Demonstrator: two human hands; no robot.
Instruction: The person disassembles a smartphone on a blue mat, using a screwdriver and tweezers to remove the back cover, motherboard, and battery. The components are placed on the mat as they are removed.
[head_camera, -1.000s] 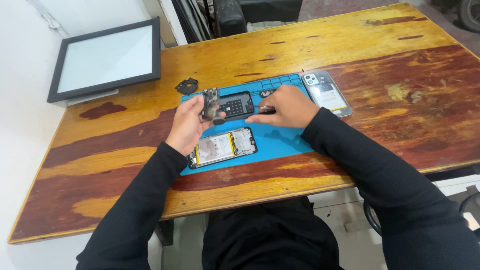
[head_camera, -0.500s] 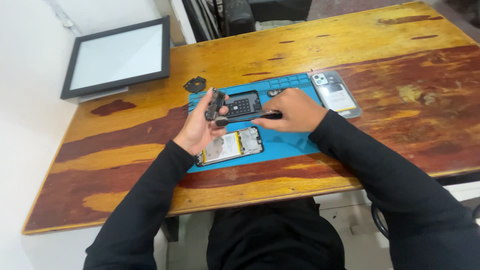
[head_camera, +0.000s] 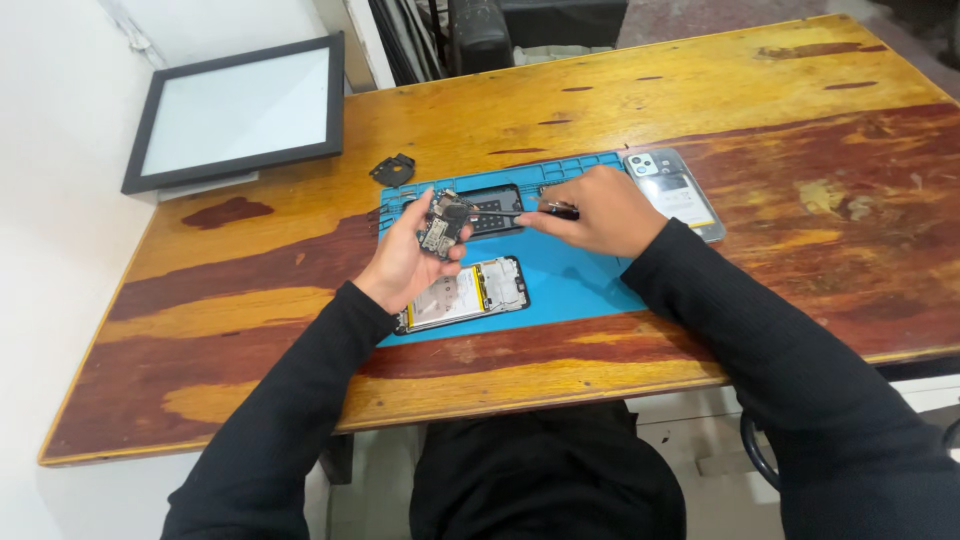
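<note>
My left hand (head_camera: 405, 262) holds a small dark circuit board (head_camera: 440, 222) upright above a blue work mat (head_camera: 575, 285). My right hand (head_camera: 598, 212) grips black tweezers (head_camera: 530, 211) whose tip points left at the board. An opened phone body (head_camera: 465, 294) with its battery showing lies on the mat just below my left hand. A dark flat tray (head_camera: 495, 208) lies on the mat behind the board.
A grey phone back cover (head_camera: 675, 193) lies at the mat's right edge. A small black part (head_camera: 393, 169) sits on the wooden table (head_camera: 750, 110) behind the mat. A black-framed panel (head_camera: 240, 110) rests at the far left corner. A white wall runs along the left.
My left hand has lifted the circuit board a little and tilted it toward me. My right hand with the tweezers has stayed close beside it.
</note>
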